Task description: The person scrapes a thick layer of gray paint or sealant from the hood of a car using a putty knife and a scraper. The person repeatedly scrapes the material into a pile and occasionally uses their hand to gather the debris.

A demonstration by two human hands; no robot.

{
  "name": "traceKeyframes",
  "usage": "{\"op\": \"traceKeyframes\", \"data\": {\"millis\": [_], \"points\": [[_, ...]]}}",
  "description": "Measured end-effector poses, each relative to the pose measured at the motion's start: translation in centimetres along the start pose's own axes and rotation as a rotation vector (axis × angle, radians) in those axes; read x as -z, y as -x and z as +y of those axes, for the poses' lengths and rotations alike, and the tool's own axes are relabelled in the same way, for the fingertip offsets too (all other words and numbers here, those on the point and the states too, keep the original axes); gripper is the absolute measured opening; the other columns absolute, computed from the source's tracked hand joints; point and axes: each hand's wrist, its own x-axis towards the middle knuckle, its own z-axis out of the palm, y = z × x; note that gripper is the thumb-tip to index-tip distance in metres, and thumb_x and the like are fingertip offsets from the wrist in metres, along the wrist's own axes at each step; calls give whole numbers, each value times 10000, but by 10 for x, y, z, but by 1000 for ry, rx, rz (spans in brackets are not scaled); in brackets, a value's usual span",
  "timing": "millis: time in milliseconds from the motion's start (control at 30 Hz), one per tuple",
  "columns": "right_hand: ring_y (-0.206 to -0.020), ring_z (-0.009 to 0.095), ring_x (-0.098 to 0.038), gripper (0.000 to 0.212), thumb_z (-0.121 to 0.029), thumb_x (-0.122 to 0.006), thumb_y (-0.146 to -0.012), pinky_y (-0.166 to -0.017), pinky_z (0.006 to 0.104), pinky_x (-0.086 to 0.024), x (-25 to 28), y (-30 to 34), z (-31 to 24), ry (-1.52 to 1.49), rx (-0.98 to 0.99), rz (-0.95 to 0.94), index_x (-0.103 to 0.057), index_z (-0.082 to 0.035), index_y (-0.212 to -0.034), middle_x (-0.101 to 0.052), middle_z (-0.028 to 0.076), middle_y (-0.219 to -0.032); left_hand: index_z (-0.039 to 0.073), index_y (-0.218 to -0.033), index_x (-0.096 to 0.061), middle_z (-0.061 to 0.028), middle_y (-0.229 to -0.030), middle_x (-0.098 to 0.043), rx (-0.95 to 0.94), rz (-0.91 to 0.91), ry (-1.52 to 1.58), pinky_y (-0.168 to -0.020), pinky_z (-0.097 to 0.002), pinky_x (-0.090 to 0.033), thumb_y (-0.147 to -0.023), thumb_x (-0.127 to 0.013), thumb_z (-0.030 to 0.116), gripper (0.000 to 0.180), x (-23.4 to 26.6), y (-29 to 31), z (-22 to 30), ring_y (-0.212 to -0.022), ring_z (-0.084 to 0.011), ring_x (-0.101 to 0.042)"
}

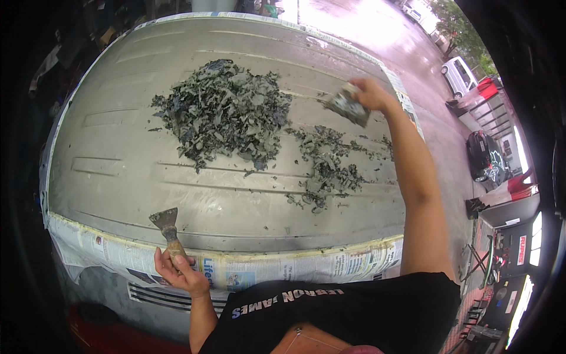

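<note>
My left hand (181, 272) is closed round the worn handle of a scraper (167, 226), whose wide dark blade points up over the near edge of a ribbed metal vehicle roof (118, 189). Above the roof's right side, my right hand (371, 94) grips a flat, grey-and-white mottled piece (349, 106) with a dark lower edge; motion blur hides its exact kind. A large heap of grey and black paint flakes (227, 112) lies on the roof's middle. A smaller scatter of flakes (327, 168) spreads right of it, below my right hand.
Taped newspaper (306, 268) covers the roof's near edge, and more paper runs along the far and right edges. Beyond the right side are wet ground (407, 53), a white van (460, 76), a black car (486, 156) and red-and-white barriers (501, 192).
</note>
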Motion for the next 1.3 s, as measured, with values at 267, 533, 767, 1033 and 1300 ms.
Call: {"op": "traceKeyframes", "data": {"millis": [267, 533, 767, 1033, 1300], "points": [[-928, 173, -643, 367, -72, -656, -869, -861, 340, -503, -49, -19, 121, -217, -77, -3, -649, -33, -1233, -717, 96, -1041, -10, -1440, -316, -78, -1059, -554, 3, -23, 0, -578, -223, -375, -1029, -463, 174, 474, 0, 1, -3, -684, -93, -438], [-912, 180, -657, 314, -98, -670, -877, -827, 347, -513, -75, -26, -17, -269, 75, -200, -665, -21, -1181, -724, 114, -1017, -42, -1433, -308, -123, -1103, -558, 20, -66, -43, -610, -231, -400, -1020, -484, 210, 515, 2, -2, 2, -714, -115, -461], [-980, 236, -657, 335, -157, -641, -904, -885, 373, -498, -30, 32, -33, -254, -47, 117, -619, 0, -1200, -698, 158, -1065, -18, -1424, -325, -74, -1041, -563, 21, -14, -40, -586, -224, -377, -1039, -471, 189, 461, -3, -4, 6, -671, -92, -432], [-971, 179, -627, 371, -93, -665, -888, -858, 328, -497, -56, 111, 144, -436, -448, 255, -579, 45, -1222, -675, 115, -1086, -9, -1423, -332, -78, -1043, -564, -8, -81, 8, -589, -224, -377, -1042, -463, 175, 443, -1, -3, 2, -687, -94, -437], [-835, 178, -642, 335, -72, -715, -840, -752, 333, -513, -111, 90, 75, -558, -309, 206, -619, 62, -1131, -691, 122, -966, -37, -1422, -319, -121, -1072, -562, 42, -53, -11, -615, -237, -407, -1024, -482, 218, 500, 0, 0, 7, -708, -116, -469]]}}
